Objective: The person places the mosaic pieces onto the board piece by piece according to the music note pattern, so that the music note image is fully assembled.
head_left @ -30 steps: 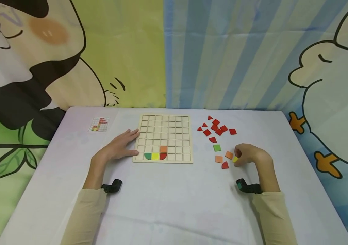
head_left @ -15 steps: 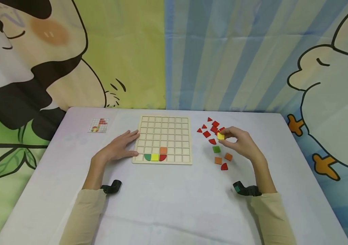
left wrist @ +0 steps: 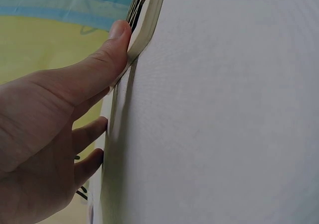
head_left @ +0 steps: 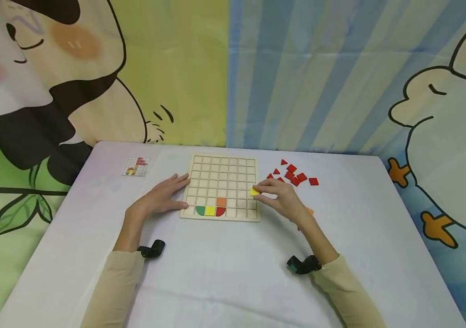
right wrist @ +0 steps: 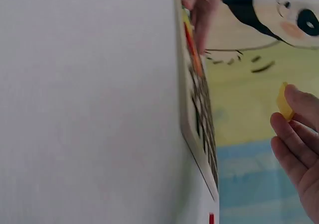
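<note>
A pale wooden grid board (head_left: 224,177) lies in the middle of the table. Its lower rows hold a green quarter-round tile (head_left: 200,211), a yellow square tile (head_left: 210,211), a red quarter-round tile (head_left: 220,212) and an orange square tile (head_left: 221,202). My left hand (head_left: 161,196) rests at the board's left edge, thumb (left wrist: 112,47) and fingertips against the rim. Between thumb and fingers, my right hand (head_left: 284,200) pinches another yellow square tile (right wrist: 284,102), raised above the board's right edge in the right wrist view.
Several red square tiles (head_left: 301,177) and red triangle tiles (head_left: 284,162) lie loose right of the board. The right hand and forearm partly cover an orange tile (head_left: 309,211) and other pieces. A small printed pattern card (head_left: 136,166) lies at the back left.
My right hand has picked the yellow square tile up from the table and carried it left to the board's right edge. The left hand has stayed at the board.
</note>
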`<state>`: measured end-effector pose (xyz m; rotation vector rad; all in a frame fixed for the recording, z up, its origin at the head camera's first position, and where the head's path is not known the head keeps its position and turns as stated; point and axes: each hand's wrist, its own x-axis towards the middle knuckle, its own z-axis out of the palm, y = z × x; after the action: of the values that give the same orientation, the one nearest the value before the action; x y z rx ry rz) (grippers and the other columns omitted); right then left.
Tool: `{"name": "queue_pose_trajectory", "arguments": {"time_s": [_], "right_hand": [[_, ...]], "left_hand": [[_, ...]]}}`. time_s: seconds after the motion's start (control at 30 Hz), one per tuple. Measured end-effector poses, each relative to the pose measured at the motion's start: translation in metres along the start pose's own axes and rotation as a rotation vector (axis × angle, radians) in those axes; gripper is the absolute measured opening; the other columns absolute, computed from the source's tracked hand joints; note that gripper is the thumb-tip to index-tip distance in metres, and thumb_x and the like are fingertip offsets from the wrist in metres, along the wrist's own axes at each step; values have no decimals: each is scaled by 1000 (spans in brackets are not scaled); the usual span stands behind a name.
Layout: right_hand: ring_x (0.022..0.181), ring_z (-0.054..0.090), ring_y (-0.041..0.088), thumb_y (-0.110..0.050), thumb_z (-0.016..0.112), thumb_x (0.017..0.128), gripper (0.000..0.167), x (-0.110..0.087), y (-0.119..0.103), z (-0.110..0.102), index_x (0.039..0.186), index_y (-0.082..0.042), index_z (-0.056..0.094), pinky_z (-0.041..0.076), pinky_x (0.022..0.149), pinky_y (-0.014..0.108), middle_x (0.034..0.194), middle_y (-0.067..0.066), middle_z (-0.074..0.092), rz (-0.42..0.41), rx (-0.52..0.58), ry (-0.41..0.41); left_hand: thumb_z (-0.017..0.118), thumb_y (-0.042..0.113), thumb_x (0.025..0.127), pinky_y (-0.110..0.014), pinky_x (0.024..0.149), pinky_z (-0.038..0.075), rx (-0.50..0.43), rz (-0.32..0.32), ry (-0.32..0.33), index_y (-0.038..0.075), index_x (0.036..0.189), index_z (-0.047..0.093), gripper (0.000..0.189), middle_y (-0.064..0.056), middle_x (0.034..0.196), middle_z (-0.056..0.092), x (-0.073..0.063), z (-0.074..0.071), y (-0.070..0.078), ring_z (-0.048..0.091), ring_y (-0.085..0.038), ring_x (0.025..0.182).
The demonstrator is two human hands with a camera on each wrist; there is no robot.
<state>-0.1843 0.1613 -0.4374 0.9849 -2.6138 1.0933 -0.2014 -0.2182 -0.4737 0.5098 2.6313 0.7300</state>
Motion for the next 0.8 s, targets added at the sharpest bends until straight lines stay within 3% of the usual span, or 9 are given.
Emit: {"name": "queue_pose_trajectory", "arguments": {"time_s": [0.2,0.3,0.57,0.8], "right_hand": [[91,67,16,-15,73,86,27,38,-29,54,111,-5,74,57,80,26,103,6,71,-129,-108,-184],[89,67,14,-20,71,88,25,52,-36,69,110,-7,75,56,80,25,101,3,72,-131,-161,-280],[91,67,16,-22,69,90,22,70,-43,82,106,-8,76,56,80,28,101,4,71,-105,-256,-431],[88,65,15,-23,68,91,16,76,-45,86,98,-11,76,55,80,27,100,4,70,-89,-287,-467]], "left_hand": [[70,49,84,-63,118,13,3,1,19,19,154,27,88,-2,164,17,0,-2,1,6,-35,153],[70,48,85,-63,118,12,-5,-4,11,18,154,27,87,-2,164,17,-1,-2,3,5,-35,153],[70,46,86,-63,118,13,3,-20,1,19,155,26,86,-2,164,17,-3,0,3,5,-34,153],[70,46,85,-63,118,13,12,-17,-2,18,155,27,86,-3,164,17,-1,0,4,5,-35,153]]}}
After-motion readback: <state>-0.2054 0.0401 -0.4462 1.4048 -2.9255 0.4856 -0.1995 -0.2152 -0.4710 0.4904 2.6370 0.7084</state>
